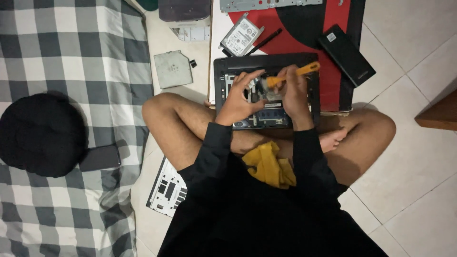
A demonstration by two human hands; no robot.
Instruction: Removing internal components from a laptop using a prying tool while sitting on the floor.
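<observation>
Left hand [236, 97] half curled, fingers spread over the opened laptop [266, 90], fingertips pinching a small pale part at its middle; exact grip hard to tell. Right hand [293, 90] closed around an orange-handled brush [295, 74], handle slanting up toward the right, working end hidden between both hands. Hands nearly touching above the exposed circuit board.

Nearest of all: a crumpled yellow cloth [269, 165] lying in the lap between crossed bare legs, black sleeves running up from it to the hands. Left of the near knee, flat on the tiled floor [409, 143], a pale perforated panel [164, 189] with black cut-outs.

Laptop base resting on the near edge of a red-and-black mat [333, 52], just beyond the shins. Farther along that mat: a silver hard drive [241, 37] toward the far left corner, a black pen-like tool [265, 41] just beside it, a black rectangular battery pack [346, 54] toward the right edge, a grey metal bracket [266, 4] at the far edge.

Left of the mat, on the floor: a grey square cover plate [173, 69] with a tiny black piece [193, 63] beside it.

Far left: a grey checked bedspread [71, 47] carrying a round black cushion [43, 134] and a dark phone [100, 158].
</observation>
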